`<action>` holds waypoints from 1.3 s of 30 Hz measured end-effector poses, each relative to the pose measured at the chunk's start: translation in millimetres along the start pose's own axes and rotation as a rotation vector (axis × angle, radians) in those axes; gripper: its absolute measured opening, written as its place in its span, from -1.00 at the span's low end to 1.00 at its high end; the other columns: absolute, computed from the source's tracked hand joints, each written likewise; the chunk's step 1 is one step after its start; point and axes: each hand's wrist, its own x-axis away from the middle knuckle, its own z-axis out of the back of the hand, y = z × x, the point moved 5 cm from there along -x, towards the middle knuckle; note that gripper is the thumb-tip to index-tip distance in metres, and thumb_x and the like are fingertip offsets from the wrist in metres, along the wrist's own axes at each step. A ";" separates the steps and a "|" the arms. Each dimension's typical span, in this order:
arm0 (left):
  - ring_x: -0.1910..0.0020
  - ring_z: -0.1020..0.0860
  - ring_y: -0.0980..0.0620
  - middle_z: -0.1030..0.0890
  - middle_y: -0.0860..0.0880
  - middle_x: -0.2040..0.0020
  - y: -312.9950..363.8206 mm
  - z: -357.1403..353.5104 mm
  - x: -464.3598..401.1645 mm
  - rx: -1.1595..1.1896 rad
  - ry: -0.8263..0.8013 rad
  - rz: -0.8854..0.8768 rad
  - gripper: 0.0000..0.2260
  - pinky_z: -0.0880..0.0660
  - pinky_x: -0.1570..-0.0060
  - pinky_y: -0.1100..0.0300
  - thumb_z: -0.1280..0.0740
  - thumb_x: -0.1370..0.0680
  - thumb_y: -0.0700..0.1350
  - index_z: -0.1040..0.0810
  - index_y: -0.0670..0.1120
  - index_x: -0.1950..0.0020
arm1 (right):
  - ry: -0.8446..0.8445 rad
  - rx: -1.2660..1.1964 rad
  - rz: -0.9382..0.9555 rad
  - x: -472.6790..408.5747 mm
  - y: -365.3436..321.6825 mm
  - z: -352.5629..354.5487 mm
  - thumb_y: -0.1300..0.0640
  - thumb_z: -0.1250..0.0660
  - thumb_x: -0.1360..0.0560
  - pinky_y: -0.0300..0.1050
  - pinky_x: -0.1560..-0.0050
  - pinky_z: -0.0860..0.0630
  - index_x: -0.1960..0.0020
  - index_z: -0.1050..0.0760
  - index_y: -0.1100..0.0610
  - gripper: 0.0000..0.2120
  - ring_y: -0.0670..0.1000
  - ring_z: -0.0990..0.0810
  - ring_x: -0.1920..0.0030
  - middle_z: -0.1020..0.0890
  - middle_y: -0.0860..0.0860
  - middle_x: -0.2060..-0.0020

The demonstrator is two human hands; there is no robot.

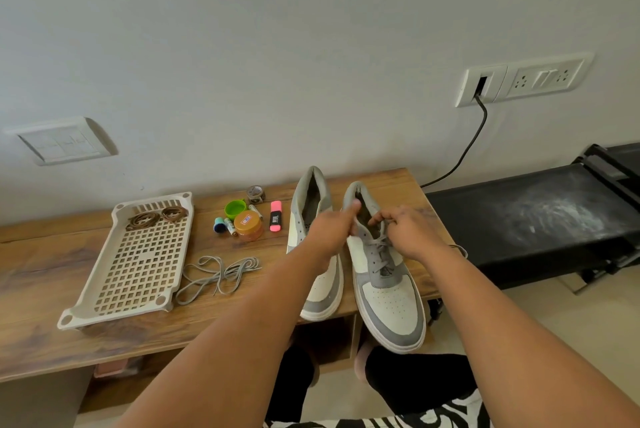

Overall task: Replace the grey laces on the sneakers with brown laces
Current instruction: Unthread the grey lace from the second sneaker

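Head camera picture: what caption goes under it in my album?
Both hands unlace the right sneaker; brown laces wait in a tray.

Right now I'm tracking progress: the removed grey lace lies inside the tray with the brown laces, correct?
Not quite. In the head view the grey lace lies on the table beside the tray; only the brown laces are inside it.
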 end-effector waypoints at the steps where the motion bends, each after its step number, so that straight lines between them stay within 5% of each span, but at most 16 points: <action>1: 0.37 -0.36 0.09 -0.46 0.00 0.33 -6.1 -0.9 -0.6 -0.183 0.012 0.016 -0.53 -0.29 0.35 0.23 -0.23 -0.59 0.24 -0.53 -0.08 0.32 | -0.002 0.009 0.006 -0.3 0.5 0.0 0.27 -0.13 -0.60 -0.16 0.08 -0.40 -0.09 -0.60 -0.04 -0.67 0.05 -0.48 -0.08 -0.51 0.04 -0.12; 5: 0.36 -0.37 0.05 -0.43 -0.03 0.36 -21.4 -15.6 -5.9 -0.220 -0.131 -0.053 -0.75 -0.36 0.28 0.24 -0.39 -0.57 -0.03 -0.55 -0.11 0.26 | -0.015 0.014 0.018 -1.3 2.6 -0.7 0.26 -0.13 -0.61 -0.19 0.12 -0.43 -0.10 -0.60 -0.05 -0.67 0.04 -0.50 -0.07 -0.54 0.06 -0.13; 9: 0.49 -0.21 0.15 -0.28 0.07 0.47 0.9 -12.9 1.8 0.318 -0.413 -0.082 -0.78 -0.13 0.46 0.31 -0.41 -0.47 -0.16 -0.49 -0.07 0.36 | -0.005 -0.040 -0.005 -0.9 3.9 0.3 0.25 -0.15 -0.60 -0.13 0.07 -0.46 -0.01 -0.58 -0.10 -0.68 0.07 -0.52 -0.09 -0.54 0.05 -0.13; 11: 0.50 -0.17 0.13 -0.25 0.05 0.49 9.2 -5.7 0.8 0.436 -0.376 -0.106 -0.68 -0.12 0.47 0.30 -0.41 -0.47 -0.08 -0.46 -0.08 0.46 | -0.004 -0.042 -0.005 -0.8 3.6 0.2 0.27 -0.14 -0.58 -0.19 0.16 -0.42 -0.01 -0.59 -0.09 -0.66 0.05 -0.53 -0.05 -0.56 0.05 -0.12; 15: 0.38 -0.33 0.01 -0.36 -0.09 0.41 -7.9 0.2 -11.2 -0.080 -0.026 -0.142 -0.55 -0.35 0.26 0.22 -0.38 -0.54 0.14 -0.49 -0.01 0.50 | -0.011 -0.015 0.006 -2.6 4.9 -1.7 0.25 -0.14 -0.59 -0.18 0.14 -0.44 -0.05 -0.59 -0.09 -0.67 0.04 -0.54 -0.04 -0.57 0.06 -0.12; 20: 0.42 -0.37 0.10 -0.41 0.05 0.44 -25.8 -12.6 -20.8 -0.441 -0.124 -0.149 -0.69 -0.38 0.32 0.23 -0.47 -0.50 0.05 -0.49 -0.04 0.35 | -0.023 0.010 0.007 -2.9 4.9 -2.0 0.26 -0.13 -0.61 -0.28 0.30 -0.34 -0.12 -0.60 -0.02 -0.67 -0.11 -0.46 0.17 -0.53 0.00 -0.04; 22: 0.39 -0.39 0.10 -0.46 0.03 0.39 -19.6 -16.1 -14.8 -0.308 -0.198 -0.168 -0.77 -0.39 0.30 0.23 -0.44 -0.53 -0.06 -0.54 -0.05 0.30 | -0.024 0.004 0.003 -3.6 6.1 -2.1 0.25 -0.13 -0.61 -0.27 0.30 -0.33 -0.12 -0.59 -0.03 -0.68 -0.10 -0.47 0.15 -0.54 0.01 -0.05; 25: 0.43 -0.27 0.12 -0.39 0.00 0.36 1.7 -3.5 -6.5 0.350 -0.325 -0.162 -0.79 -0.21 0.44 0.29 -0.39 -0.48 -0.16 -0.52 -0.07 0.36 | -0.033 -0.052 -0.015 -4.5 8.1 -2.7 0.24 -0.14 -0.60 -0.27 0.31 -0.32 -0.12 -0.58 -0.06 -0.69 -0.08 -0.47 0.13 -0.55 0.03 -0.09; 28: 0.43 -0.18 0.10 -0.25 0.03 0.40 33.5 8.8 8.3 0.757 -0.656 -0.207 -0.78 -0.08 0.41 0.21 -0.40 -0.32 -0.15 -0.42 -0.07 0.49 | -0.052 -0.088 -0.026 -5.0 11.9 -4.5 0.23 -0.17 -0.59 -0.24 0.24 -0.40 -0.11 -0.55 -0.13 -0.69 0.02 -0.53 -0.03 -0.55 0.04 -0.13; 30: 0.43 -0.21 0.10 -0.25 0.01 0.42 31.6 11.3 11.2 0.602 -0.693 -0.180 -0.67 -0.07 0.40 0.19 -0.41 -0.38 -0.02 -0.40 -0.09 0.51 | -0.065 -0.083 -0.028 -4.5 12.1 -5.3 0.22 -0.17 -0.59 -0.20 0.17 -0.42 -0.14 -0.55 -0.13 -0.68 0.05 -0.52 -0.11 -0.55 0.04 -0.15; 33: 0.51 -0.23 0.09 -0.26 -0.02 0.47 5.9 9.8 3.7 -0.120 -0.411 -0.138 -0.46 -0.23 0.37 0.23 -0.29 -0.53 0.26 -0.32 -0.08 0.48 | -0.059 -0.080 -0.029 -3.3 9.3 -3.5 0.28 -0.15 -0.57 -0.23 0.20 -0.37 -0.16 -0.56 -0.08 -0.64 0.01 -0.49 -0.05 -0.53 0.01 -0.14; 36: 0.51 -0.26 0.13 -0.29 0.05 0.47 -11.4 7.8 -9.7 -0.516 -0.082 -0.169 -0.53 -0.30 0.34 0.20 -0.37 -0.53 0.20 -0.29 -0.03 0.41 | -0.061 -0.078 -0.010 -1.5 5.7 -2.1 0.29 -0.16 -0.58 -0.16 0.08 -0.42 -0.18 -0.56 -0.07 -0.64 0.01 -0.50 -0.10 -0.54 0.03 -0.20; 39: 0.34 -0.40 0.09 -0.44 0.04 0.34 -17.4 -6.6 -15.7 -0.729 -0.139 -0.241 -0.69 -0.41 0.22 0.15 -0.37 -0.56 0.11 -0.45 -0.06 0.25 | -0.077 -0.051 -0.011 -0.9 5.7 -1.8 0.30 -0.15 -0.58 -0.15 0.06 -0.41 -0.21 -0.55 -0.08 -0.61 0.02 -0.48 -0.12 -0.51 0.04 -0.27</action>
